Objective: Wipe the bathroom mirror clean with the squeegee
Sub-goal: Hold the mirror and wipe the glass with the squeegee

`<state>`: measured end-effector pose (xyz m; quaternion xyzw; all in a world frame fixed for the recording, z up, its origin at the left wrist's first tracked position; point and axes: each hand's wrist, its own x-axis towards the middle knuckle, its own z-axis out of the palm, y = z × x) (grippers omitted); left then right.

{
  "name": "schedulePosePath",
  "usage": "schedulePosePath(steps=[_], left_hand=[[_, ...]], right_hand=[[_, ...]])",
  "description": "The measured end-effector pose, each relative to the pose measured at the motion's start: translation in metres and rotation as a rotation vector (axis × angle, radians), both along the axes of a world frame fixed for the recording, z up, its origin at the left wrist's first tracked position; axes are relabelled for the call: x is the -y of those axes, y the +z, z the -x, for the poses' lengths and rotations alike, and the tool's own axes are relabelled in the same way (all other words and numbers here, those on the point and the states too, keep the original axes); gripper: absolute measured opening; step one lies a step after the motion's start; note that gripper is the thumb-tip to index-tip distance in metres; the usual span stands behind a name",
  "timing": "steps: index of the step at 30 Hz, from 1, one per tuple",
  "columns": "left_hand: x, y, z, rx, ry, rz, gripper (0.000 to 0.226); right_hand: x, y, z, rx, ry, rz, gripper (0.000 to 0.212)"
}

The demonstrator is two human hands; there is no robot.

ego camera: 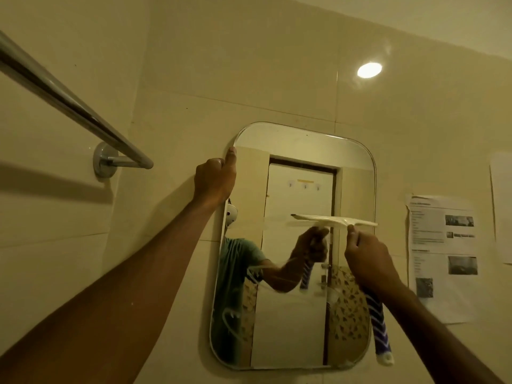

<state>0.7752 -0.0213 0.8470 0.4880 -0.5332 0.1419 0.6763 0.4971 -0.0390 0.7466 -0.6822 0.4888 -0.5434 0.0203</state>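
Observation:
A rounded rectangular mirror [293, 322] hangs on the tiled wall, with smeared streaks across its lower left part. My right hand [371, 261] is shut on the squeegee [335, 219]. Its pale blade lies level against the glass at the right side, about mid-height, and the blue-and-white handle sticks out below my wrist. My left hand [216, 180] grips the mirror's upper left edge, thumb pointing up along the rim. The glass reflects my arm, a green shirt and a door.
A chrome towel rail [69, 102] juts out from the wall at upper left, close to my left arm. Printed paper sheets [440, 256] are stuck to the wall right of the mirror. A ceiling light glares on the tiles above.

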Motion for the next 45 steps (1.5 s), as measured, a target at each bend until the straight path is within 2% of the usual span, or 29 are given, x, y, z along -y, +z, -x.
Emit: schedulePosePath(steps=[2, 6, 8, 10, 14, 17, 19, 23, 25, 27, 30, 32, 34, 36, 38, 42, 45], left_hand=[[-0.002, 0.001, 0.000, 0.016, 0.014, -0.010, 0.062], [-0.003, 0.001, 0.001, 0.038, 0.041, -0.024, 0.062], [-0.004, -0.001, 0.002, 0.032, 0.048, -0.031, 0.062], [-0.002, -0.004, 0.001, 0.026, 0.037, -0.037, 0.063], [0.002, -0.010, 0.002, 0.007, 0.009, -0.032, 0.065], [-0.003, -0.011, 0.005, 0.010, 0.005, -0.032, 0.060], [-0.008, -0.010, 0.007, -0.015, -0.027, -0.041, 0.058], [-0.015, -0.008, 0.009, -0.067, -0.045, -0.107, 0.050], [-0.016, -0.008, 0.010, -0.079, -0.036, -0.121, 0.049], [-0.015, -0.008, 0.007, -0.106, -0.075, -0.120, 0.057], [-0.014, -0.009, 0.004, -0.129, -0.186, -0.118, 0.066], [-0.015, -0.010, 0.004, -0.156, -0.223, -0.137, 0.061], [-0.020, -0.011, 0.005, -0.166, -0.235, -0.142, 0.055], [-0.024, -0.010, 0.008, -0.174, -0.239, -0.146, 0.050], [-0.027, -0.009, 0.008, -0.196, -0.271, -0.147, 0.051], [-0.028, -0.009, 0.003, -0.292, -0.359, -0.161, 0.059], [-0.029, -0.006, -0.001, -0.383, -0.444, -0.184, 0.062]], right_hand=[[-0.004, 0.020, 0.003, -0.008, -0.002, -0.007, 0.046], [-0.006, 0.102, 0.016, 0.058, -0.040, 0.066, 0.045], [-0.001, 0.107, 0.020, 0.080, -0.028, 0.087, 0.044], [0.008, 0.070, 0.021, 0.065, -0.021, 0.085, 0.042], [0.014, -0.046, 0.009, 0.113, -0.005, 0.000, 0.041], [-0.003, -0.066, 0.004, 0.110, 0.002, -0.056, 0.047], [-0.018, -0.034, 0.001, 0.106, 0.038, -0.047, 0.044], [-0.031, 0.089, -0.024, -0.063, -0.004, 0.156, 0.040], [-0.031, 0.136, -0.042, -0.091, -0.020, 0.152, 0.032], [-0.028, 0.150, -0.054, -0.048, -0.014, 0.099, 0.028], [-0.027, 0.097, -0.059, -0.015, 0.009, 0.034, 0.029], [-0.032, 0.030, -0.062, 0.074, 0.058, -0.053, 0.035], [-0.042, -0.025, -0.068, 0.064, 0.061, -0.102, 0.042], [-0.045, -0.033, -0.070, 0.026, 0.047, -0.118, 0.046], [-0.049, 0.004, -0.070, 0.026, 0.080, -0.078, 0.043], [-0.057, 0.121, -0.086, -0.051, 0.062, 0.140, 0.036], [-0.052, 0.155, -0.107, -0.008, 0.075, 0.123, 0.029]])
